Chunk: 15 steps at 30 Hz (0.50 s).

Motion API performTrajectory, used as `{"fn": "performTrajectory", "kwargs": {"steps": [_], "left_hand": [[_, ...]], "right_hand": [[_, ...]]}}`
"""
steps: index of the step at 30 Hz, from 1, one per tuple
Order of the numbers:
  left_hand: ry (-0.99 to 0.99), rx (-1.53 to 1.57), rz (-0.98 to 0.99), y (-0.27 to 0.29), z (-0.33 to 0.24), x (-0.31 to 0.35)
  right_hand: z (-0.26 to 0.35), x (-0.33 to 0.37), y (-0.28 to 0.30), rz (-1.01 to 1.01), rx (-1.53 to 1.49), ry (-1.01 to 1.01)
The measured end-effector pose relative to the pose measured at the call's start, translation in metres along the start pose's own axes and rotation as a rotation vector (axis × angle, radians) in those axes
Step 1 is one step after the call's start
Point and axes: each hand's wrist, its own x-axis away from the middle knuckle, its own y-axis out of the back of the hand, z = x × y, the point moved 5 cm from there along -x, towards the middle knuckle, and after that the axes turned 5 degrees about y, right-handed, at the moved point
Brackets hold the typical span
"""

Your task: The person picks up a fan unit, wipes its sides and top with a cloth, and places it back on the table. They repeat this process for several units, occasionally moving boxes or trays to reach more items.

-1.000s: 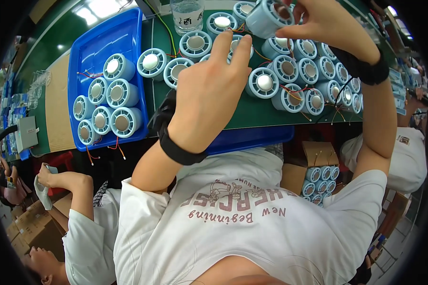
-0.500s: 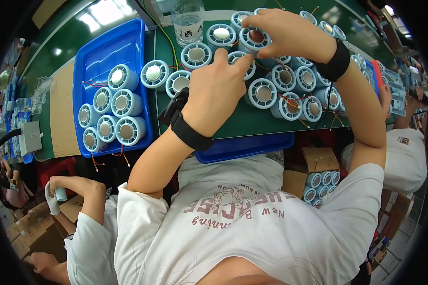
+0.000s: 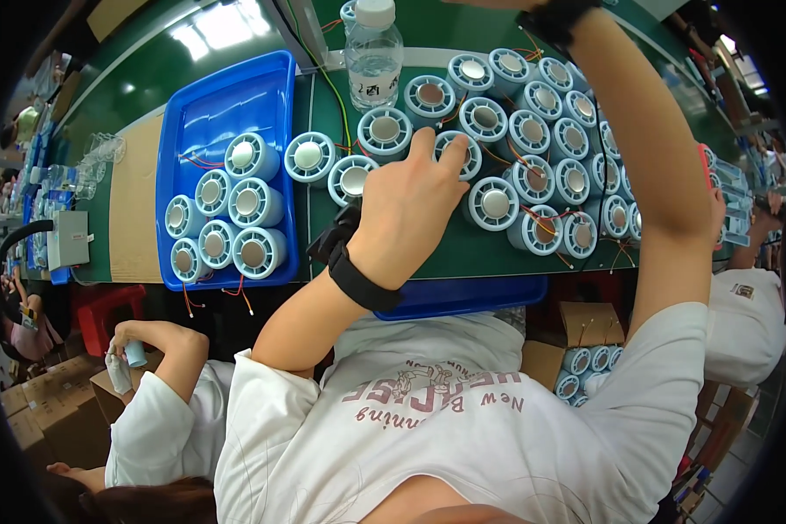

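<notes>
Fingers (image 3: 423,142) parted, my left hand (image 3: 415,196) seemingly steadies a pale-blue ringed plastic cylinder (image 3: 472,160) — lifting would need a closer grip — while my cropped right hand (image 3: 498,3) I can't judge.

The left hand (image 3: 415,194) is palm down on the near side of the bottle (image 3: 375,65), a little to its right, with two fingers (image 3: 451,159) stretched and parted; its thumb is hidden. The left forearm (image 3: 310,319) slants toward the bottle's near side. The right arm (image 3: 668,192), bent at the elbow, rises well right of the bottle. The right hand (image 3: 489,3), right of the bottle's cap, is mostly cut off.
</notes>
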Motion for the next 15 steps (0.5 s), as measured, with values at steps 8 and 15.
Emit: {"fn": "performTrajectory", "kwargs": {"steps": [8, 15], "left_hand": [[-0.08, 0.267, -0.221, 0.037, -0.002, 0.026], [0.078, 0.466, -0.353, 0.057, 0.024, 0.045]], "right_hand": [[-0.027, -0.132, -0.113, 0.055, 0.279, 0.483], [-0.01, -0.041, -0.02, 0.053, -0.232, 0.175]]}}
